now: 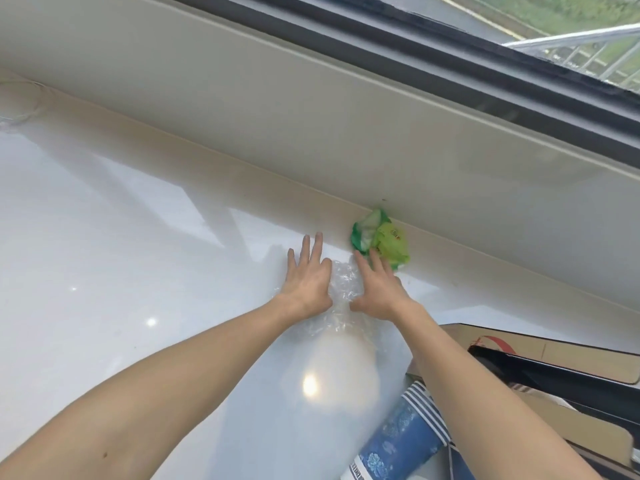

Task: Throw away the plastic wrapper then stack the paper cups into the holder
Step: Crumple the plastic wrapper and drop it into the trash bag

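Observation:
A clear crinkled plastic wrapper (341,299) lies on the glossy white counter (121,254) between my two hands. My left hand (308,277) lies flat at the wrapper's left edge, fingers spread. On the wrapper's right edge rests my right hand (379,287), also flat and open, its fingertips close to a crumpled green plastic bag (381,240). A stack of blue patterned paper cups (405,441) with striped rims lies on its side at the bottom right, partly under my right forearm. No cup holder can be picked out.
A beige ledge (311,133) and the dark window frame (450,57) run along the back of the counter. At the right edge sits a brown cardboard box (554,344) with a dark opening, below counter level.

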